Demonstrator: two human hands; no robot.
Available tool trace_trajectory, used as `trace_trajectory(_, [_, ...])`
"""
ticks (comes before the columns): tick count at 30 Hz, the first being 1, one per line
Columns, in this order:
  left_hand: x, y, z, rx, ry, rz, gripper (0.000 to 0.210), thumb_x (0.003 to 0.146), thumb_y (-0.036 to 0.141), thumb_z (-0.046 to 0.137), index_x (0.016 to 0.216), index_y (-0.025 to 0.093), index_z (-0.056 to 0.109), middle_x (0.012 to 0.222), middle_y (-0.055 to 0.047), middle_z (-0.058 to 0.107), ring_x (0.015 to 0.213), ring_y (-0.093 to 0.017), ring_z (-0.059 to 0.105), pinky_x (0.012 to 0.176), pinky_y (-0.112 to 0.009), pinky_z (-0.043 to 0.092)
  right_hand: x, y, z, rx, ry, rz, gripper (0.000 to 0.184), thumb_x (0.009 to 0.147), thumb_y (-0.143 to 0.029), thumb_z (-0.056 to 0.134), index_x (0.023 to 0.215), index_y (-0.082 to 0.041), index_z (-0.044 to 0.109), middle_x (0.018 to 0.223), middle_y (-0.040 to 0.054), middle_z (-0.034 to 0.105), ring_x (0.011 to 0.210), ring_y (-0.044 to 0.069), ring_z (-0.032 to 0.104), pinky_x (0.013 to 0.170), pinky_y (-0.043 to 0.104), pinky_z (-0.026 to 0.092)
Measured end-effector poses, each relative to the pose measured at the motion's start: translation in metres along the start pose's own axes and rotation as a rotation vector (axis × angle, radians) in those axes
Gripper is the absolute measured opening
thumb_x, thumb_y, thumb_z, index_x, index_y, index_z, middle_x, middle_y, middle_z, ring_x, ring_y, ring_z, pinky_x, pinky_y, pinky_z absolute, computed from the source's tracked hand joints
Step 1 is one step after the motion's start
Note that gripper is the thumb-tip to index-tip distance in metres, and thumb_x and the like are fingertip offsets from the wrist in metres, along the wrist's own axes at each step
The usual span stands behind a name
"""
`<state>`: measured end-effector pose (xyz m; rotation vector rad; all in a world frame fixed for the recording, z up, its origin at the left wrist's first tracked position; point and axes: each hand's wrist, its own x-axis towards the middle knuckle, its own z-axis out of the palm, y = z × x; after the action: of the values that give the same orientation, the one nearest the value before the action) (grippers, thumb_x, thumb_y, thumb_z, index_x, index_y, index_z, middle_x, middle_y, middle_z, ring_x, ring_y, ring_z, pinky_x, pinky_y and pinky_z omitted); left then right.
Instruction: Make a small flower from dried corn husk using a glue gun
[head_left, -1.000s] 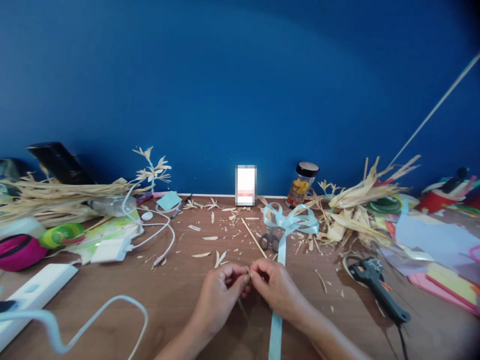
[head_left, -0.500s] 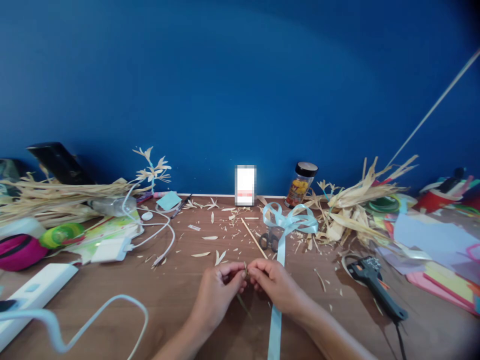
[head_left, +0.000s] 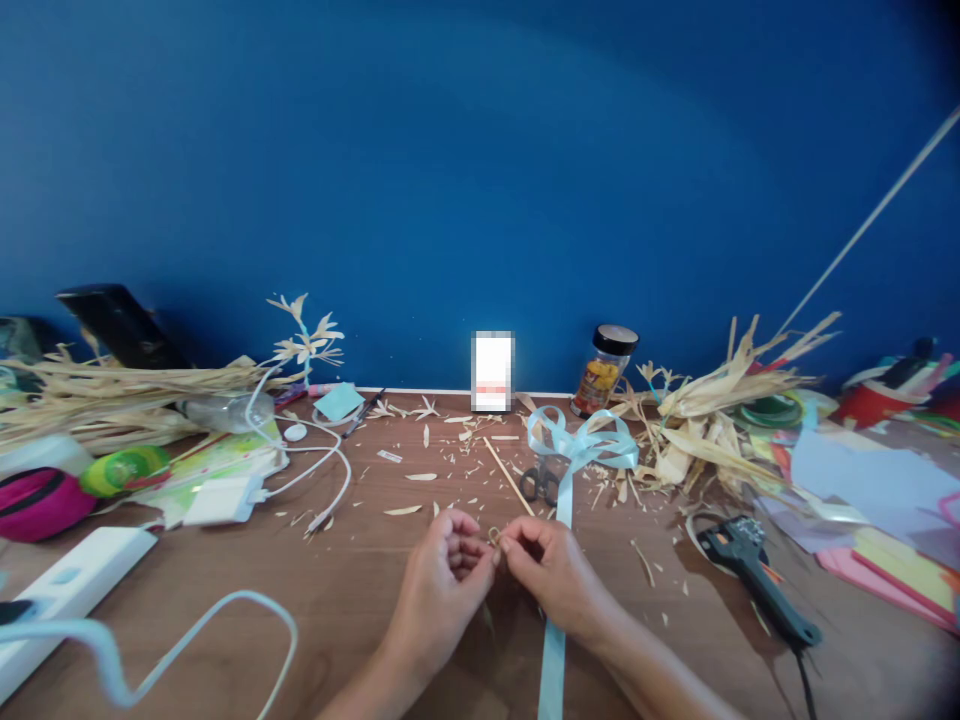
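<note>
Between my hands is a thin strip of dried husk (head_left: 493,537), bent into a small loop at the fingertips. My left hand (head_left: 448,575) pinches it with the thumb and a finger, the other fingers curled loosely. From the right, my right hand (head_left: 551,570) pinches the same strip with thumb and forefinger. A blurred tail of it seems to hang below the hands. A light blue ribbon (head_left: 551,670) runs beneath my right wrist, up to a bow (head_left: 581,445). Black-handled scissors (head_left: 538,485) and a thin wooden stick (head_left: 506,475) lie just beyond the fingers.
A glue gun (head_left: 757,575) lies at right, near coloured paper (head_left: 862,490) and a heap of dried husks (head_left: 712,430). A jar (head_left: 604,370) and lit phone screen (head_left: 493,370) stand by the blue wall. At left are a power strip (head_left: 75,590), white cables and a husk flower (head_left: 306,340).
My left fingers have opened out somewhat, the forefinger lifting off the strip. The strip's end now shows as a small loop. My right hand has barely moved.
</note>
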<state>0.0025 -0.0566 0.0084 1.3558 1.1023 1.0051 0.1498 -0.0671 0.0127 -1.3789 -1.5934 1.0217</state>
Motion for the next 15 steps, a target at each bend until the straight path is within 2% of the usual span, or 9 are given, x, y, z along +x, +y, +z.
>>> trace_trajectory(3, [0.0032, 0.0030, -0.0019, -0.162, -0.060, -0.120, 0.042, 0.065, 0.026, 0.066, 0.105, 0.016, 0.054, 0.061, 0.003, 0.059, 0.055, -0.011, 0.055, 0.055, -0.022, 0.045, 0.0009, 0.0019, 0.0010, 0.053, -0.014, 0.001, 0.021, 0.080, -0.026, 0.045, 0.065, -0.014, 0.056, 0.056, -0.0036, 0.047, 0.053, 0.009, 0.040, 0.052, 0.019, 0.033])
trace_trajectory(5, [0.0044, 0.0034, -0.0030, -0.216, -0.109, -0.196, 0.036, 0.064, 0.028, 0.067, 0.096, 0.014, 0.060, 0.061, 0.002, 0.060, 0.054, -0.010, 0.054, 0.054, -0.022, 0.045, 0.0011, 0.0029, 0.0021, 0.070, -0.022, 0.005, 0.022, 0.080, -0.027, 0.045, 0.064, -0.014, 0.055, 0.055, -0.0035, 0.047, 0.053, 0.009, 0.040, 0.051, 0.019, 0.033])
trace_trajectory(7, [0.0044, 0.0030, -0.0035, -0.228, -0.106, -0.242, 0.025, 0.064, 0.030, 0.067, 0.082, 0.013, 0.065, 0.061, 0.000, 0.061, 0.055, -0.010, 0.054, 0.054, -0.022, 0.045, 0.0007, 0.0031, 0.0031, 0.071, -0.024, 0.020, 0.023, 0.080, -0.028, 0.045, 0.064, -0.014, 0.055, 0.054, -0.0038, 0.046, 0.051, 0.008, 0.039, 0.049, 0.018, 0.031])
trace_trajectory(11, [0.0026, 0.0036, -0.0039, -0.240, -0.064, -0.234, 0.019, 0.065, 0.031, 0.066, 0.069, 0.013, 0.063, 0.057, 0.001, 0.057, 0.052, -0.009, 0.050, 0.051, -0.020, 0.042, -0.0006, 0.0018, 0.0032, 0.066, -0.021, 0.056, 0.023, 0.079, -0.030, 0.046, 0.066, -0.014, 0.056, 0.053, -0.0043, 0.045, 0.049, 0.008, 0.037, 0.046, 0.018, 0.029])
trace_trajectory(15, [0.0015, 0.0065, -0.0053, -0.249, -0.183, -0.178, 0.014, 0.067, 0.028, 0.065, 0.069, 0.014, 0.064, 0.061, 0.002, 0.054, 0.051, -0.008, 0.047, 0.051, -0.019, 0.040, -0.0003, 0.0037, 0.0013, 0.123, -0.040, 0.058, 0.022, 0.079, -0.031, 0.049, 0.066, -0.014, 0.055, 0.053, -0.0048, 0.045, 0.049, 0.007, 0.037, 0.046, 0.018, 0.029])
